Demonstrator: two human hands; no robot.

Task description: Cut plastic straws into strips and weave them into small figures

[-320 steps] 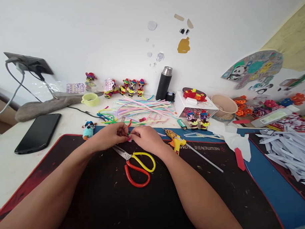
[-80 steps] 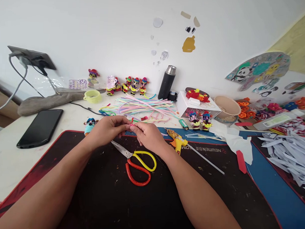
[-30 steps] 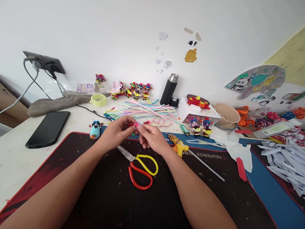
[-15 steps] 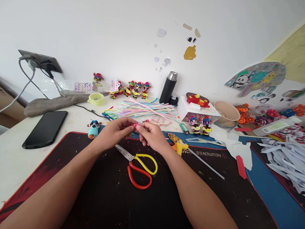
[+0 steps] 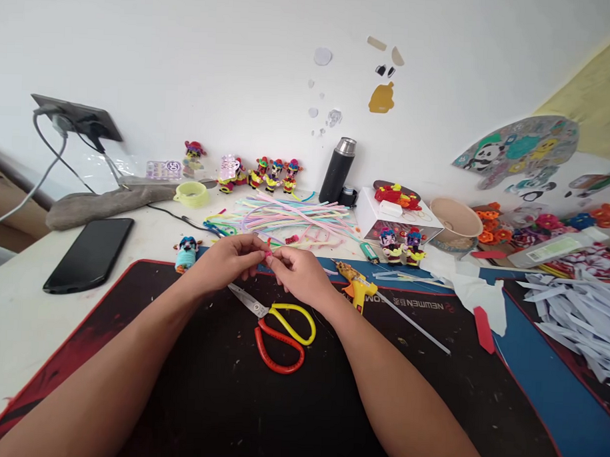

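Observation:
My left hand [image 5: 234, 261] and my right hand [image 5: 299, 271] meet above the far edge of the black mat, fingertips almost touching. Pinched between them is a small pink piece [image 5: 269, 254], seemingly of pipe cleaner, with a thin orange-red tip sticking up; fingers cover most of it. Scissors [image 5: 280, 334] with one yellow and one red handle lie just below my hands. To the right of my right wrist rests a yellow glue gun [image 5: 355, 287] with a glue stick in its back. A small blue-wrapped figure [image 5: 186, 254] stands left of my left hand.
Behind my hands lies a pile of pastel pipe cleaners [image 5: 293, 215]. Several small figures [image 5: 275, 176] and a black thermos [image 5: 338, 169] stand by the wall. A phone [image 5: 90, 254] is at left, a white box [image 5: 372, 221] and paper strips [image 5: 576, 324] at right.
My fingers have shifted slightly on the pink piece, and its orange-red tip now shows upright. A red bundle behind my right hand is more visible. The camera view has tilted slightly.

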